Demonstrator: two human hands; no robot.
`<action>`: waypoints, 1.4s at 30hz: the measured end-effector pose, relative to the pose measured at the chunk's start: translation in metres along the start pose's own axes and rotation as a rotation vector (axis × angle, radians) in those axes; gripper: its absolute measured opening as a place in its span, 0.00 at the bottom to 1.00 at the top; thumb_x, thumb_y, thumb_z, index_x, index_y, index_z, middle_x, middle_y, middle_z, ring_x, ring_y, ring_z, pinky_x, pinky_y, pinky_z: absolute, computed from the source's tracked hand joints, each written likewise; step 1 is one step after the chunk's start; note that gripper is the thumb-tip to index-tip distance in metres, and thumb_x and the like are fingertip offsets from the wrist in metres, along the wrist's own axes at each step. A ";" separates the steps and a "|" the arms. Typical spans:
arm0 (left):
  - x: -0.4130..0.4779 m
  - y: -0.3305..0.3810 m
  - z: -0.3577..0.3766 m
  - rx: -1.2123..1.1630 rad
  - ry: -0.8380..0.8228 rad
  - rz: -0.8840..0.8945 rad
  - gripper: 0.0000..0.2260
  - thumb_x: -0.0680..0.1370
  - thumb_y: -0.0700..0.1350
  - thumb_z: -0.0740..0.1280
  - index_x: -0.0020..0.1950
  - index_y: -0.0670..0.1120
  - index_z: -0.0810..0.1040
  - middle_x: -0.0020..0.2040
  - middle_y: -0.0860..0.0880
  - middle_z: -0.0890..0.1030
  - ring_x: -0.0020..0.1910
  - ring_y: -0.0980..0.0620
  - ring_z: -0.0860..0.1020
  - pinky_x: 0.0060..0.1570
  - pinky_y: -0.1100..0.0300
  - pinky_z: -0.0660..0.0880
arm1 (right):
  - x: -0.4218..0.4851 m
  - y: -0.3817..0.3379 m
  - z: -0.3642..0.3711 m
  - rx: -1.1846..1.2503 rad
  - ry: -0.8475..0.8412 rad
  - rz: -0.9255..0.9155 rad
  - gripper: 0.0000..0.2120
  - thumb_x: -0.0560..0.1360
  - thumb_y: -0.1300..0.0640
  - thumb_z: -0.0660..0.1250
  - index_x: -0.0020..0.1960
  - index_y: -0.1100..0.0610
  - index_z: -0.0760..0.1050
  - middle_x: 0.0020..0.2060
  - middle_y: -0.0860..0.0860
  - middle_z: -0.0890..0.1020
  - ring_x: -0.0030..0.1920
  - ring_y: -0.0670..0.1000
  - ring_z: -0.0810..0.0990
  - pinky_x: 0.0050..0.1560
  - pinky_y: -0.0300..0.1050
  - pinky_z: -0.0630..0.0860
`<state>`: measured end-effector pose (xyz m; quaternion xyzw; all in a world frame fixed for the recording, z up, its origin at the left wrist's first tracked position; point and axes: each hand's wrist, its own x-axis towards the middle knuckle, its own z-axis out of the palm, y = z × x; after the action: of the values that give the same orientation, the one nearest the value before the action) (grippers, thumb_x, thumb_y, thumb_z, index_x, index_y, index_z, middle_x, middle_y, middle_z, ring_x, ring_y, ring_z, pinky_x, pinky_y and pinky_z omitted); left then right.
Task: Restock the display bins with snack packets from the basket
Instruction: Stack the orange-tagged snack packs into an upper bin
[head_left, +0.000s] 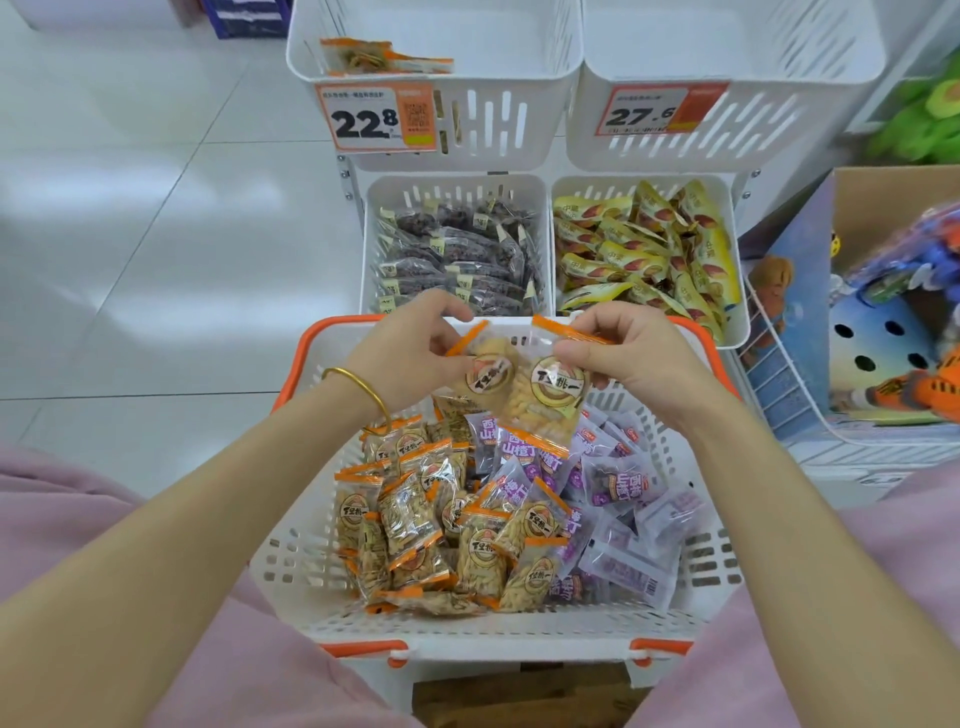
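Open floor (156, 218), hands (410, 345) (636, 358) pinching packets (556, 389) above basket (291, 551)

On the right I record a boxed toy set (883, 322), blue and orange, standing in a white wire rack (883, 457). A green plush (922, 119) lies beyond it. Glossy white floor tiles (156, 218) spread left; a blue crate (244, 18) sits far back.

We look down on a white perforated basket (291, 566) trimmed in orange: orange-edged clear packets (415, 525) at its 9 o'clock, purple-printed packets (623, 483) at 3 o'clock. At 12 o'clock, white slotted bins (457, 195) show dark brown packets (457, 260), yellow packets (639, 249) and orange-bordered price tags (376, 117).
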<state>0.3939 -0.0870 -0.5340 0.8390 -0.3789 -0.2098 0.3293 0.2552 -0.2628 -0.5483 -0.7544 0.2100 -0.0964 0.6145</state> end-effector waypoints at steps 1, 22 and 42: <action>0.001 0.001 0.001 -0.031 0.013 0.004 0.16 0.74 0.41 0.69 0.60 0.46 0.71 0.42 0.49 0.81 0.38 0.54 0.77 0.39 0.67 0.74 | 0.000 0.000 0.002 -0.007 -0.002 -0.015 0.06 0.69 0.61 0.73 0.36 0.56 0.78 0.31 0.50 0.79 0.31 0.47 0.73 0.33 0.38 0.72; -0.001 0.011 0.013 -0.663 -0.202 -0.093 0.21 0.74 0.47 0.70 0.64 0.48 0.69 0.55 0.47 0.81 0.53 0.48 0.80 0.54 0.49 0.78 | 0.009 -0.004 0.030 0.157 0.213 -0.146 0.05 0.75 0.59 0.68 0.42 0.52 0.74 0.36 0.48 0.78 0.35 0.41 0.77 0.35 0.33 0.72; 0.076 0.026 -0.089 -0.116 -0.094 0.221 0.34 0.74 0.36 0.68 0.74 0.45 0.54 0.58 0.51 0.75 0.51 0.58 0.76 0.50 0.66 0.73 | 0.094 -0.123 0.004 -0.146 -0.186 -0.134 0.07 0.72 0.55 0.70 0.51 0.51 0.78 0.40 0.59 0.81 0.37 0.52 0.80 0.29 0.43 0.73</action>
<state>0.4819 -0.1237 -0.4610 0.7611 -0.4711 -0.2329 0.3803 0.3650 -0.2811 -0.4411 -0.8150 0.1076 -0.0514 0.5670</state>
